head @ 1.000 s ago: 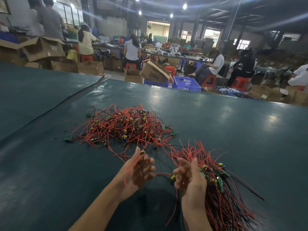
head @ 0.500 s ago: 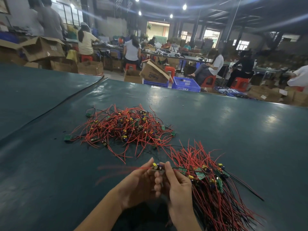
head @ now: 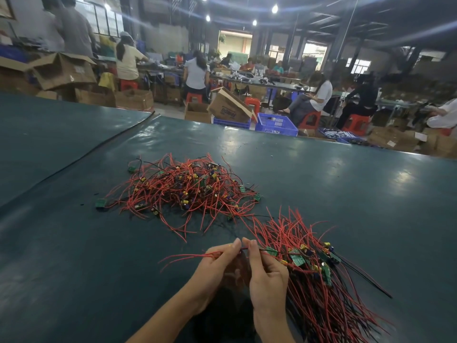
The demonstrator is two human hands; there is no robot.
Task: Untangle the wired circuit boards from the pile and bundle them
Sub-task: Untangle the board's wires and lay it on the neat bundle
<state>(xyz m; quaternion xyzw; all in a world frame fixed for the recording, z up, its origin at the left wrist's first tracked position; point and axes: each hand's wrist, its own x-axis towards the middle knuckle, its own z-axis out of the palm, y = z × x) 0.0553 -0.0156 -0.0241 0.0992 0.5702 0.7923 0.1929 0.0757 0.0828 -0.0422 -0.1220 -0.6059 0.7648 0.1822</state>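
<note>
One wired circuit board [head: 272,251] was stretched between two hands at the near side of the worktop [head: 346,194]. The left hand [head: 217,266] gripped its red wires [head: 183,257], whose loose ends trailed left. The right hand [head: 267,273] pinched the same strand between thumb and forefinger, just left of the small green board.

Two heaps of such boards lay on the dark green surface. The combed bundle [head: 321,293] touched the right hand, its wires running near and right. The tangled pile [head: 183,189] sat farther off and left, with one stray board [head: 101,203] at its left fringe.

Beyond the far edge stood two blue crates [head: 277,123], cardboard boxes [head: 230,107] and several seated workers on red stools.
</note>
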